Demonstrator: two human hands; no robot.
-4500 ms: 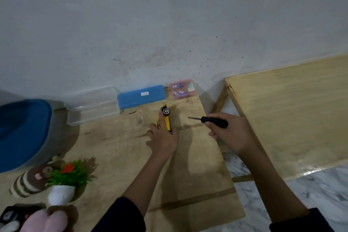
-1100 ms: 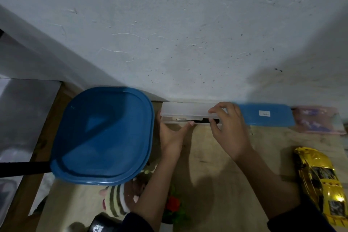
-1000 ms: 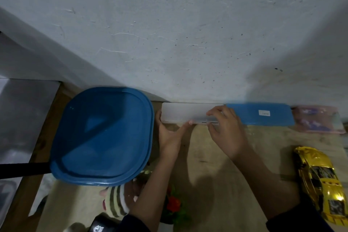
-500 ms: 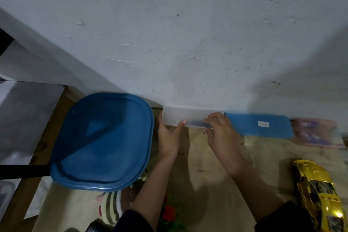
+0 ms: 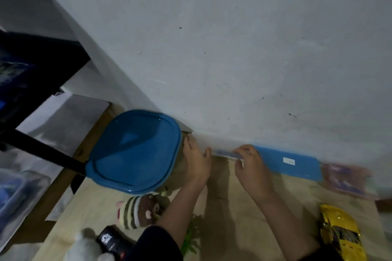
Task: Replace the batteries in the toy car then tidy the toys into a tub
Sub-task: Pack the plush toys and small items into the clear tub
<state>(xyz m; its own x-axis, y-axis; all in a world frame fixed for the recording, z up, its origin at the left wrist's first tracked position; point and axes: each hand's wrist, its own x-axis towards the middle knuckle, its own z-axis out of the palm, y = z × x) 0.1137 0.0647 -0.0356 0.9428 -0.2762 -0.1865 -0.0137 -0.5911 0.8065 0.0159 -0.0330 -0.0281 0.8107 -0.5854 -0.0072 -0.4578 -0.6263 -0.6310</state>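
A translucent plastic case [image 5: 214, 144] lies against the wall, its lid down. My left hand [image 5: 196, 160] presses its left end and my right hand [image 5: 251, 164] presses its right end, fingers on the front edge. The yellow toy car [image 5: 339, 233] lies on its wheels on the wooden table at the lower right, apart from both hands. The tub with a blue lid [image 5: 135, 150] stands just left of my left hand. The screwdriver is not visible.
A blue case [image 5: 290, 162] and a pink packet [image 5: 347, 180] lie along the wall to the right. A striped plush toy [image 5: 137, 212], a white plush [image 5: 87, 248], a black toy [image 5: 110, 241] and a green plant toy [image 5: 191, 237] sit near the table's front.
The yellow car has been laid down and the screwdriver has gone into the clear case. The case lid has come down shut, and both hands now press on it. The view has tilted.
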